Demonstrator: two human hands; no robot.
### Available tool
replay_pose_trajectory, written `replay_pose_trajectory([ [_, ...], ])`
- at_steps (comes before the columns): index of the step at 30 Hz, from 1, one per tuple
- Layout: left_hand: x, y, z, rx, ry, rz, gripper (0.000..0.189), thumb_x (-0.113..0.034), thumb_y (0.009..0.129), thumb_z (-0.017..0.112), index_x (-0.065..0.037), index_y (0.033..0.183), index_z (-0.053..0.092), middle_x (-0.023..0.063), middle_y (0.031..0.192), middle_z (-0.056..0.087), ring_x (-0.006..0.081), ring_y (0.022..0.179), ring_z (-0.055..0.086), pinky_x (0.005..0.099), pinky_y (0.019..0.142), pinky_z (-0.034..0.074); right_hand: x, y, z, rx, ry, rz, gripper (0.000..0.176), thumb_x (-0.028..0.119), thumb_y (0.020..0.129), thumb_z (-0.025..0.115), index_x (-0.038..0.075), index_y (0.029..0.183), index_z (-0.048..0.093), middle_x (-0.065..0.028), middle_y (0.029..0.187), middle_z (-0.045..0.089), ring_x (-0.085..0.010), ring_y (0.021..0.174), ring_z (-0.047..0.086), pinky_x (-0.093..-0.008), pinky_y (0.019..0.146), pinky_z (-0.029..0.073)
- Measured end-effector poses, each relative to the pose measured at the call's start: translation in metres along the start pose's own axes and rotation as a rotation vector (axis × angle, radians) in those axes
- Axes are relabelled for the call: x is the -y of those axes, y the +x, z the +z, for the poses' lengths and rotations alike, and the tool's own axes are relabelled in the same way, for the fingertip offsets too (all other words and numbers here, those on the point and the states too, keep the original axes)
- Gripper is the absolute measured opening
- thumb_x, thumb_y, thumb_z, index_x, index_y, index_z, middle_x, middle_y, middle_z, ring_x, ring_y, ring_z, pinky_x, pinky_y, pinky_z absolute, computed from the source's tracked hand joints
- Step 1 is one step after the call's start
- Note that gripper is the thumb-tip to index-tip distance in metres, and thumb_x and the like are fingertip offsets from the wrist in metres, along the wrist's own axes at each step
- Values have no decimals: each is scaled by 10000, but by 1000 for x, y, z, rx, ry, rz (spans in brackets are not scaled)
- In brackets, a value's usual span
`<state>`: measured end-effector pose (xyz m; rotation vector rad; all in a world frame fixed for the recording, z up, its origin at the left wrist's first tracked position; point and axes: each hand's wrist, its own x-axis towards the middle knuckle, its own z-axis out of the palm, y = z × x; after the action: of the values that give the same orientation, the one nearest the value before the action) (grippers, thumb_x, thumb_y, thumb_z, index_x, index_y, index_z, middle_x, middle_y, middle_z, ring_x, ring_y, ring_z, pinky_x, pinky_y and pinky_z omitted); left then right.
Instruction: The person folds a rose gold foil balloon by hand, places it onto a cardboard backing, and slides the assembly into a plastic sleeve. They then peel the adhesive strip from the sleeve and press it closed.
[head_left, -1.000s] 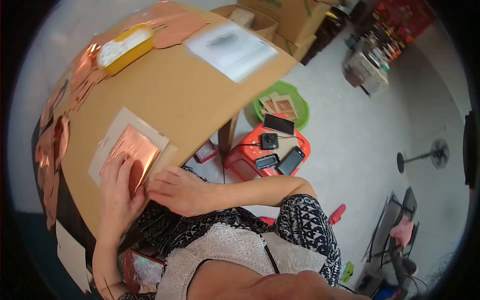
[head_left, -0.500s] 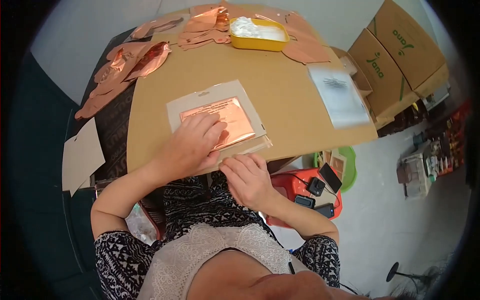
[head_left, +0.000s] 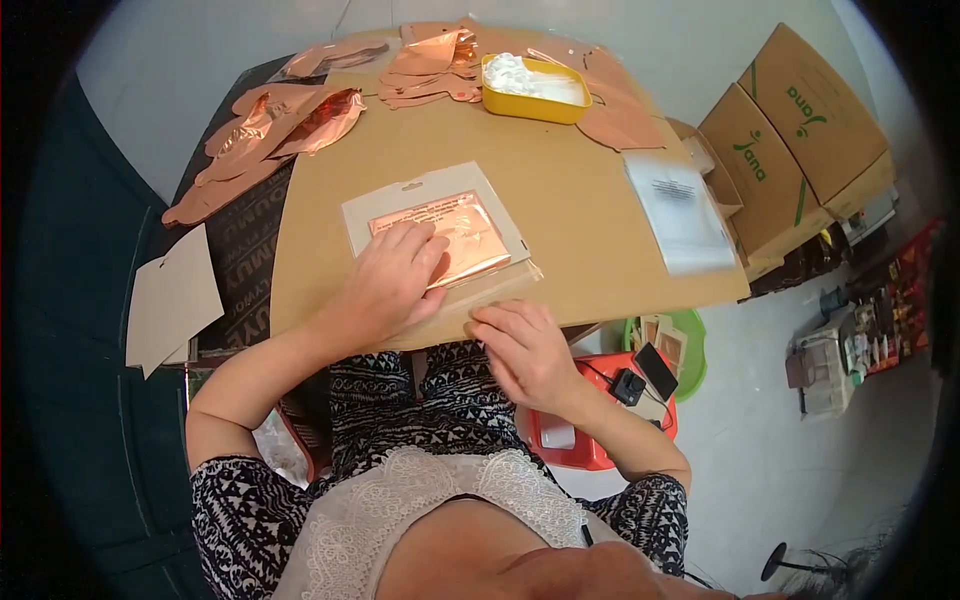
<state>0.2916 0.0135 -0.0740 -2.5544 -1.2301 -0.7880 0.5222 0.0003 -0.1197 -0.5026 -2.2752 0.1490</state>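
A clear plastic bag [head_left: 515, 278] lies near the front edge of the table, with a pale card [head_left: 500, 203] that has a hang hole at its top. Over the card sits a folded copper-coloured foil packet [head_left: 475, 250] with printed lines. My left hand [head_left: 392, 272] rests on the packet's left side, fingers laid flat and thumb toward the bag's lower flap. At that flap, by the table edge, my right hand [head_left: 525, 350] is closed with fingers curled on the plastic. Its thumb and fingertips are partly hidden.
Copper foil shapes [head_left: 270, 140] lie at the back left, more behind. A yellow tub [head_left: 535, 105] holds white material. Clear plastic sleeves [head_left: 690, 225] lie at right beside cardboard boxes [head_left: 770, 150]. White cards [head_left: 175, 295] stand left; a red stool [head_left: 575, 450] holds devices below.
My right hand has slid to the right along the bag's lower flap. My left hand stays on the foil packet. The camera view has shifted slightly.
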Motion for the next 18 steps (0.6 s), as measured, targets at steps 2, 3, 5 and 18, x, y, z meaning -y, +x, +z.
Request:
replay_pose_trajectory([
  [2,6,1,-2,41,9,9,456,-149,686,719,13,1064,522,189,1104,530,329,1040,522,413,906,425,-3,5,-12,-5,-23,4,369,4,677,623,-11,1045,606,-141,1080,599,-311,954,567,-417,820,447],
  [3,10,1,-3,62,14,15,449,-152,688,719,13,1057,523,188,1103,532,329,1038,522,412,905,426,-5,9,-19,-9,-37,8,357,5,676,624,-15,1032,608,-142,1063,601,-310,935,569,-416,811,452],
  [5,12,-1,0,52,31,11,439,-160,693,715,11,1049,523,187,1109,533,330,1037,522,412,903,428,-14,12,-29,-38,-84,37,314,-4,697,612,-13,1011,609,-138,1034,614,-310,915,568,-416,805,450],
  [18,15,-3,5,-17,-75,-66,577,-140,644,774,9,1124,489,213,1180,496,397,1095,490,478,928,410,-158,97,-70,-46,-309,389,115,104,823,632,3,852,679,-167,815,646,-339,823,597,-410,747,479],
])
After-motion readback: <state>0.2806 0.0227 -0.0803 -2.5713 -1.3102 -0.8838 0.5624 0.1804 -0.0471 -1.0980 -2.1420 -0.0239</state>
